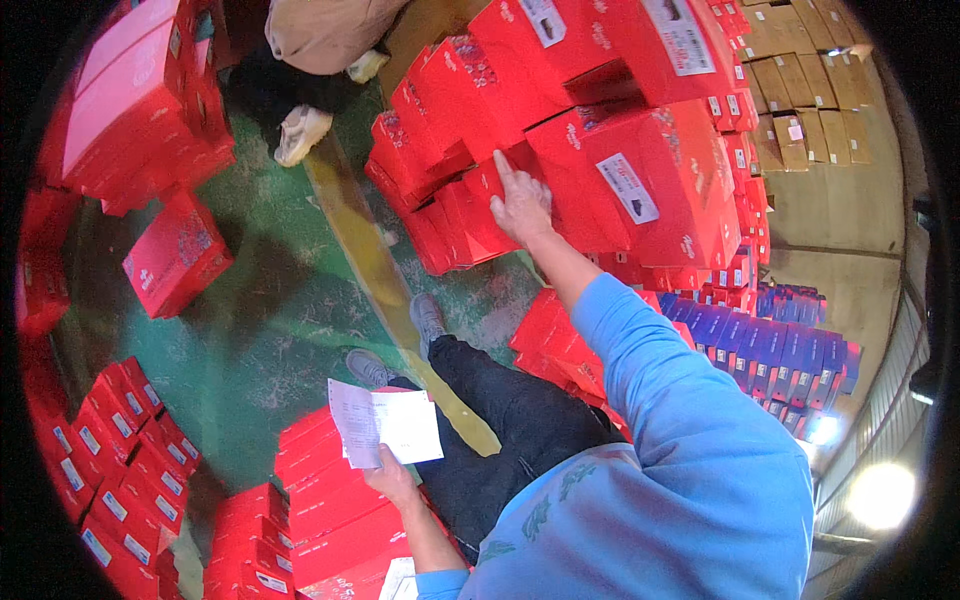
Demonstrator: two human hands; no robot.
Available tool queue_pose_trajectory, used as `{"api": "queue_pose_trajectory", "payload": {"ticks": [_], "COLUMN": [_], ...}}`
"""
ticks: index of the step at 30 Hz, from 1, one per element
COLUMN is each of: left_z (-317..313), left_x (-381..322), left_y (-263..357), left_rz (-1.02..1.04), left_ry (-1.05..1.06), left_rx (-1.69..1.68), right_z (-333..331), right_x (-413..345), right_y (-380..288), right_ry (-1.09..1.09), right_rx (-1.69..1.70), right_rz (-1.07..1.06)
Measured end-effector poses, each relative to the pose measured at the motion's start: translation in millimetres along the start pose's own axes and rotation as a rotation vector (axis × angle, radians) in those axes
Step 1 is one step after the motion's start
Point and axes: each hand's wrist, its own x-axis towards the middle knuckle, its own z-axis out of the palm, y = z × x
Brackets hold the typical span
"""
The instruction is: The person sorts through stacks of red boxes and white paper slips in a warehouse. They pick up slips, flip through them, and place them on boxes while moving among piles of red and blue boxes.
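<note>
My left hand (390, 478) holds printed paper sheets (397, 427), thumb on top, above a row of red shoe boxes (337, 517). The sheets bear writing and are partly folded over. My right hand (525, 202) reaches out to stacked red shoe boxes (585, 172), its index finger extended and the other fingers partly bent. It holds nothing; the fingertip is at or close to a box, and contact cannot be told. A white label with a shoe picture (627, 187) is on a box beside that hand.
Another person's shoe (302, 135) stands beyond the stack. A single red box (178, 255) lies on the green floor (255, 352), which has a yellow stripe. More red boxes (120, 450) stand at lower left, blue boxes (765, 352) and brown cartons (810, 82) at right.
</note>
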Motion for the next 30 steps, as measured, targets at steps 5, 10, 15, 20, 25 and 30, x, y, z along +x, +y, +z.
{"api": "queue_pose_trajectory", "payload": {"ticks": [5,10,15,20,25,30], "left_z": [-11.6,-16.2,-15.7,-1.3,8.1,32.8], "left_x": [-14.8,-15.9,-14.2,-20.1,-40.4,-89.8], "left_y": [49.3,99.6,156.9,208.0,246.2,321.0], "left_rz": [0.071,0.128,0.311,0.426,0.425,0.527], "left_ry": [-0.028,-0.092,-0.172,-0.254,-0.329,-0.446], "left_rx": [0.057,0.056,0.144,0.062,-0.012,0.06], "right_z": [-71.9,-128.7,-199.3,-208.0,-259.5,-212.5], "right_x": [-4.2,-13.5,-38.7,-42.6,-113.5,-186.1], "right_y": [-16.6,-14.3,-10.2,-3.6,-22.4,-19.7], "right_ry": [0.22,0.111,0.351,0.414,0.065,-0.262], "right_rx": [0.196,0.447,0.509,0.575,0.922,1.433], "right_rz": [-0.093,0.127,0.0,-0.016,0.062,0.182]}}
